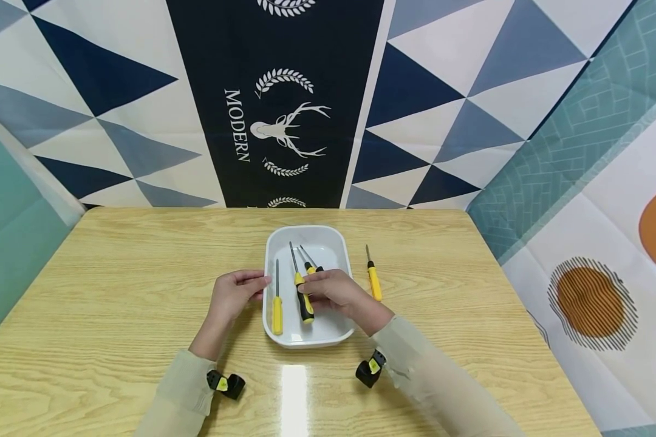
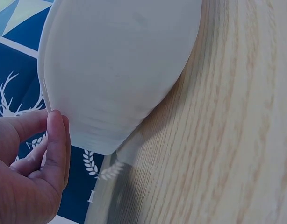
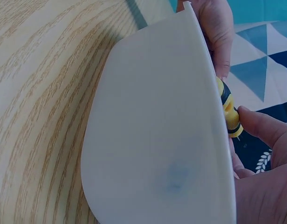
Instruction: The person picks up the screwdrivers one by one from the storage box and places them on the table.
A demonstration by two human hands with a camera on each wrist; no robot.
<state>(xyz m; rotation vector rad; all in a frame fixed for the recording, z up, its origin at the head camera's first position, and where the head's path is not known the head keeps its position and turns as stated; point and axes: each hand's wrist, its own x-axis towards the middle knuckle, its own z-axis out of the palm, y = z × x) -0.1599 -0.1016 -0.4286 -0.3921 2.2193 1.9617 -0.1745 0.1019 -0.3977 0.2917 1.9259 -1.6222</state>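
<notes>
A white tray (image 1: 307, 344) holds several screwdrivers. With thumb and fingers my left hand (image 1: 234, 296) pinches its left rim, and the left wrist view shows the fingers at the tray wall (image 2: 120, 70). Over the tray, my right hand (image 1: 336, 292) grips a yellow-and-black screwdriver (image 1: 305, 308) by its handle, the shaft pointing away. The same handle (image 3: 231, 114) shows above the rim in the right wrist view. A slim screwdriver with a yellow handle (image 1: 277, 315) lies along the tray's left side. Shafts and handles of other screwdrivers (image 1: 309, 267) are partly hidden behind my right hand.
To the right of the tray, another yellow-handled screwdriver (image 1: 374, 280) lies on the wooden table (image 1: 142, 291). A patterned cloth (image 1: 426, 109) hangs behind the table's far edge, with more cloth at both sides.
</notes>
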